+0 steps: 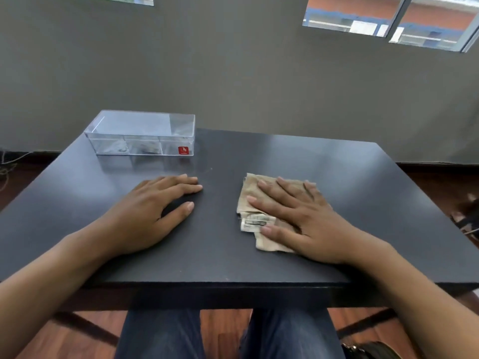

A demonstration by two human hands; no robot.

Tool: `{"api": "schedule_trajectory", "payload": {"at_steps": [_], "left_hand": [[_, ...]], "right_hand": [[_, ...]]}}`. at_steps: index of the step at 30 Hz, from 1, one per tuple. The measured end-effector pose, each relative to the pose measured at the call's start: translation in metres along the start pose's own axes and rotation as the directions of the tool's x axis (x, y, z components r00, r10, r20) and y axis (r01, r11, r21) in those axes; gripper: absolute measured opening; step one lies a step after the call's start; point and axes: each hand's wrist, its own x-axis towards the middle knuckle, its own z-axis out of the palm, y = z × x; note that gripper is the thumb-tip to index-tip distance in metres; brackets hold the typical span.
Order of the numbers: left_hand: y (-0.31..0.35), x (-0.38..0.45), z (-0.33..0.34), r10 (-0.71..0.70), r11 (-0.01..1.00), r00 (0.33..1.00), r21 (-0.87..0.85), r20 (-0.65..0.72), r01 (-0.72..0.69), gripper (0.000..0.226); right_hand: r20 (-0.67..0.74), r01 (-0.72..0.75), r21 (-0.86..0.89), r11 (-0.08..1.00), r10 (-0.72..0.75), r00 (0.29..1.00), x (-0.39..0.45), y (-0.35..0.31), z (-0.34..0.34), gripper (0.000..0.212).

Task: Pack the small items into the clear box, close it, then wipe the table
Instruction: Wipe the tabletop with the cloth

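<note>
Wiping well means keeping the flat, straight-fingered right hand (293,218) pressing the tan cloth (261,203) across the bench (350,177) while the empty left hand (155,203) rests flat, steering clear of the closed clear box (142,133) at the far-left corner.

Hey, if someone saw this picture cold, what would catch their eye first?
Probably the two hands spread flat on the dark square table: the right hand presses a crumpled beige cloth with a white label, the left hand rests bare on the tabletop. Next, the closed clear plastic box with a red sticker at the far left corner.
</note>
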Motion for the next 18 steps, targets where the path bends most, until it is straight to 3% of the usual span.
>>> {"api": "schedule_trajectory", "payload": {"at_steps": [3, 7, 11, 15, 18], "left_hand": [[0.004, 0.001, 0.000, -0.015, 0.999, 1.000, 0.032, 0.003, 0.015, 0.053], [0.009, 0.003, -0.002, -0.042, 0.996, 0.999, 0.081, -0.002, 0.042, 0.051], [0.006, 0.000, -0.001, -0.130, 0.984, 0.990, 0.116, -0.047, 0.135, 0.055], [-0.003, -0.006, -0.002, -0.213, 0.972, 0.969, 0.077, -0.125, 0.223, 0.050], [-0.013, -0.018, -0.008, -0.225, 0.970, 0.965, 0.057, -0.132, 0.234, 0.050]], "right_hand": [[0.044, -0.033, 0.040, 0.999, 0.031, 0.999, 0.003, 0.012, -0.007, 0.054], [0.008, -0.190, -0.010, 0.982, 0.190, 0.982, 0.063, 0.022, -0.006, 0.057], [0.001, -0.255, -0.005, 0.967, 0.255, 0.967, 0.116, -0.010, 0.002, 0.059], [0.022, -0.092, 0.012, 0.996, 0.092, 0.996, 0.096, -0.064, 0.011, 0.058], [0.030, 0.065, 0.017, 0.998, -0.065, 0.997, 0.054, -0.062, 0.010, 0.056]]}}
